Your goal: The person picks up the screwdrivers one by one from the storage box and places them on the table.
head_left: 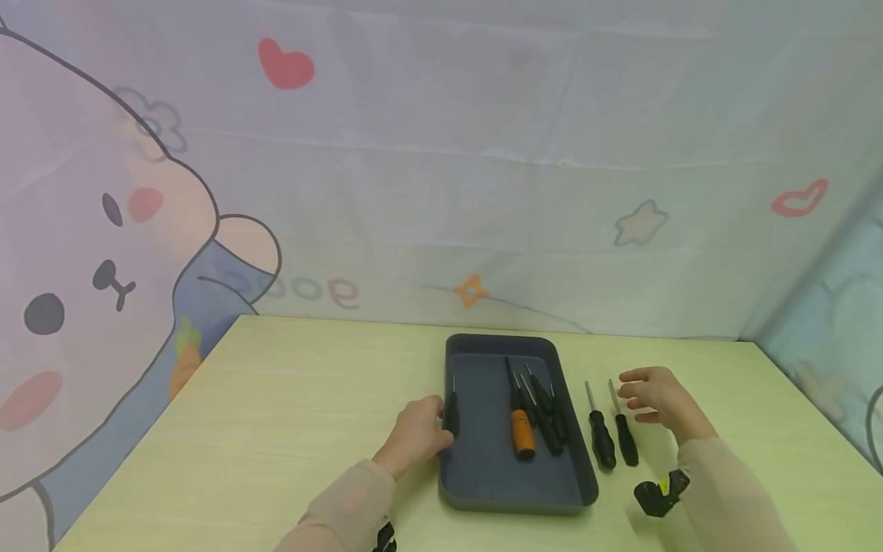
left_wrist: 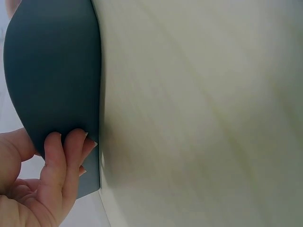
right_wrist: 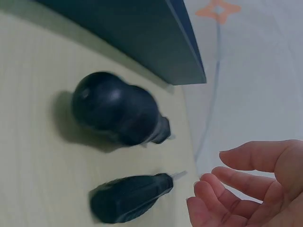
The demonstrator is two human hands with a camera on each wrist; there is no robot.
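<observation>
Table (head_left: 331,399): screwdriver (head_left: 626,441) seemingly beside right fingers (head_left: 638,375)

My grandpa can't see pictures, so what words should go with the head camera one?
A person's left hand grips the left side of a gray tray holding several screwdrivers, one orange-handled. The empty right hand is beside two black-handled screwdrivers lying on the table, right of the tray.

A pale cloth (head_left: 428,184) printed with hearts (head_left: 286,66) and a cartoon animal (head_left: 83,238) hangs behind the pale yellowish table (head_left: 317,391).
</observation>
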